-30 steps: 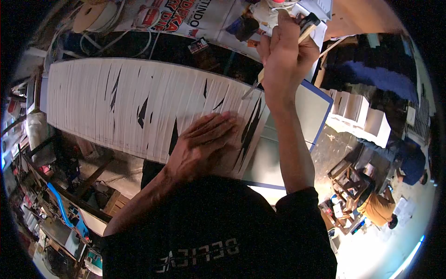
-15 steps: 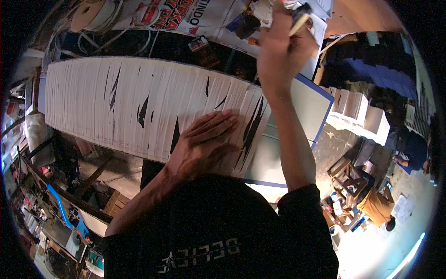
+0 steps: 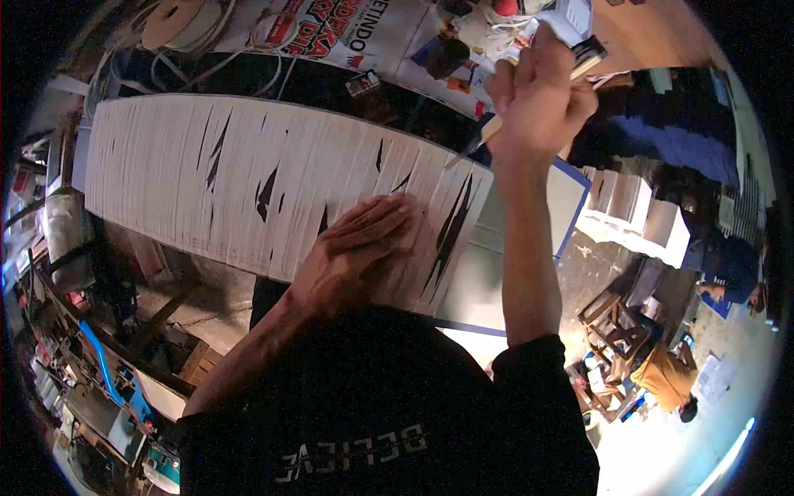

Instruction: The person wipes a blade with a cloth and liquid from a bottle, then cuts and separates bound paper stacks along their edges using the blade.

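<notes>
The left hand [image 3: 356,248] lies, fingers flat, on long white strips [image 3: 178,161] while the right hand [image 3: 542,107] grips a thin pale-handled tool [image 3: 491,127].

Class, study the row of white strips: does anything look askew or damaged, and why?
Yes: slanted dark patches break up the white strips, the longest right of the left hand. They look odd because most strips lie close together; gaps or tears, I can't tell.

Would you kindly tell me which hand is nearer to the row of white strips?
Left: the left hand lies on the row of white strips; the right hand is off its far right corner, holding a tool pointed toward it.
</notes>
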A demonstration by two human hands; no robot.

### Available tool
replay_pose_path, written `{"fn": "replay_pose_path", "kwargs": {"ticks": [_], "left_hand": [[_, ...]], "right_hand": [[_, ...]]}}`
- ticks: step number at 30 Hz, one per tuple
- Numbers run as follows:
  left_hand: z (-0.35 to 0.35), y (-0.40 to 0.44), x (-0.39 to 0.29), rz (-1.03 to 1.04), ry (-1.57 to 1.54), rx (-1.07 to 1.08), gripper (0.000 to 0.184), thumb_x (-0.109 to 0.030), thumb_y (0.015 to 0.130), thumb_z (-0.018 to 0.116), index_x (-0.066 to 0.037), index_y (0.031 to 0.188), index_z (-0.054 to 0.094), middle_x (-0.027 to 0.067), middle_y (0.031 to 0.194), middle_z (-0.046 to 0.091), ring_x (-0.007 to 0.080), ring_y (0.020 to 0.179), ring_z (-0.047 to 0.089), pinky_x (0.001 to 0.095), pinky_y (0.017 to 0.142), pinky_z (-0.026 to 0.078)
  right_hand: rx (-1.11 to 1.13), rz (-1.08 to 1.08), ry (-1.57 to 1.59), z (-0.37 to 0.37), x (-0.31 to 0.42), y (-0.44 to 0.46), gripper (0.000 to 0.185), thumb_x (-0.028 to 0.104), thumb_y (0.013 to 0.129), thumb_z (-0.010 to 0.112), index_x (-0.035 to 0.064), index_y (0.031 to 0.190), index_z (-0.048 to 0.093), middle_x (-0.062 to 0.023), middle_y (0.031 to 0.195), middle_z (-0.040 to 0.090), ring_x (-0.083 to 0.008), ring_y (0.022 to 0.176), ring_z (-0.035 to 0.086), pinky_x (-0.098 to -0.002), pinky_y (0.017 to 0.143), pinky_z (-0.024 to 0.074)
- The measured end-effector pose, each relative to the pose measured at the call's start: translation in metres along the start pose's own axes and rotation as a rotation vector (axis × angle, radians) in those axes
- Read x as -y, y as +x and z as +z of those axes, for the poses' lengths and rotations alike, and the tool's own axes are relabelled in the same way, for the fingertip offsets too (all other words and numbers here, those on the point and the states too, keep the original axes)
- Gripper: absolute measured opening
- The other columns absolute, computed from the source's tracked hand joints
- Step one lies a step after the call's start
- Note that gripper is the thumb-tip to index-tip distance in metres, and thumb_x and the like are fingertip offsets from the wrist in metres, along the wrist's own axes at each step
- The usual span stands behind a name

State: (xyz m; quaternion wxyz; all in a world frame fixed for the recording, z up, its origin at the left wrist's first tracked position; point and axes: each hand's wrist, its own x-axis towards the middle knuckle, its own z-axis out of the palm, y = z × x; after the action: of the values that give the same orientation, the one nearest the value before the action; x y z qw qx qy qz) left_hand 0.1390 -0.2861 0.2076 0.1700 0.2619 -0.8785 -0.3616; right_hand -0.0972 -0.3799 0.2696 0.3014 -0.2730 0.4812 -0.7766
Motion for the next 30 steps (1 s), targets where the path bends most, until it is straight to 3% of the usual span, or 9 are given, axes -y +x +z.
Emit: {"fn": "replay_pose_path", "kwargs": {"ticks": [3, 5, 9, 15, 20, 30], "left_hand": [[-0.002, -0.002, 0.0, -0.01, -0.207, -0.004, 0.039, -0.013, 0.088, 0.074, -0.009, 0.126, 0.068, 0.0099, 0.149, 0.052, 0.0229, 0.146, 0.039, 0.0423, 0.123, 0.032], [0.0, 0.001, -0.002, -0.02, -0.075, -0.049, 0.038, -0.013, 0.088, 0.074, -0.007, 0.126, 0.068, 0.0095, 0.146, 0.056, 0.0231, 0.143, 0.044, 0.042, 0.122, 0.035], [-0.002, 0.004, -0.004, -0.037, -0.046, -0.037, 0.039, -0.013, 0.087, 0.075, -0.007, 0.126, 0.068, 0.0102, 0.142, 0.059, 0.0232, 0.141, 0.047, 0.0414, 0.12, 0.036], [-0.003, 0.004, -0.006, -0.032, -0.052, -0.07, 0.043, -0.014, 0.087, 0.076, -0.003, 0.127, 0.067, 0.0121, 0.139, 0.061, 0.0228, 0.14, 0.048, 0.0407, 0.119, 0.038], [-0.004, 0.006, -0.007, -0.043, -0.043, -0.051, 0.043, -0.015, 0.086, 0.076, -0.002, 0.126, 0.067, 0.0125, 0.138, 0.062, 0.0229, 0.138, 0.05, 0.0403, 0.119, 0.038], [-0.005, 0.005, -0.009, -0.044, -0.071, -0.097, 0.043, -0.015, 0.085, 0.077, -0.003, 0.125, 0.068, 0.0115, 0.136, 0.064, 0.0232, 0.137, 0.052, 0.0419, 0.117, 0.041]], "right_hand": [[0.07, -0.004, 0.012, 0.003, -0.01, -0.014, 0.037, 0.018, 0.096, 0.064, 0.0079, 0.065, 0.046, 0.0039, 0.055, 0.031, -0.0083, 0.046, 0.025, -0.0282, 0.044, 0.0215], [0.062, 0.025, -0.024, 0.01, -0.007, -0.018, 0.039, 0.018, 0.096, 0.063, 0.0078, 0.063, 0.044, 0.0039, 0.054, 0.03, -0.008, 0.044, 0.025, -0.0284, 0.044, 0.0216], [0.102, 0.029, -0.009, 0.013, -0.017, -0.024, 0.041, 0.018, 0.096, 0.064, 0.0092, 0.063, 0.042, 0.0047, 0.055, 0.031, -0.0066, 0.044, 0.028, -0.0276, 0.043, 0.0253], [-0.019, 0.099, -0.045, 0.016, -0.016, -0.023, 0.041, 0.018, 0.094, 0.065, 0.0128, 0.063, 0.039, 0.0063, 0.055, 0.033, -0.0042, 0.045, 0.03, -0.0258, 0.045, 0.0315], [0.081, 0.036, -0.062, 0.008, -0.021, -0.018, 0.044, 0.018, 0.094, 0.065, 0.0134, 0.061, 0.037, 0.0061, 0.055, 0.032, -0.0044, 0.045, 0.028, -0.0254, 0.044, 0.0287], [0.065, -0.018, -0.099, 0.014, -0.024, -0.02, 0.045, 0.014, 0.097, 0.063, 0.0126, 0.06, 0.037, 0.0056, 0.055, 0.031, -0.0046, 0.045, 0.024, -0.0266, 0.043, 0.0223]]}}
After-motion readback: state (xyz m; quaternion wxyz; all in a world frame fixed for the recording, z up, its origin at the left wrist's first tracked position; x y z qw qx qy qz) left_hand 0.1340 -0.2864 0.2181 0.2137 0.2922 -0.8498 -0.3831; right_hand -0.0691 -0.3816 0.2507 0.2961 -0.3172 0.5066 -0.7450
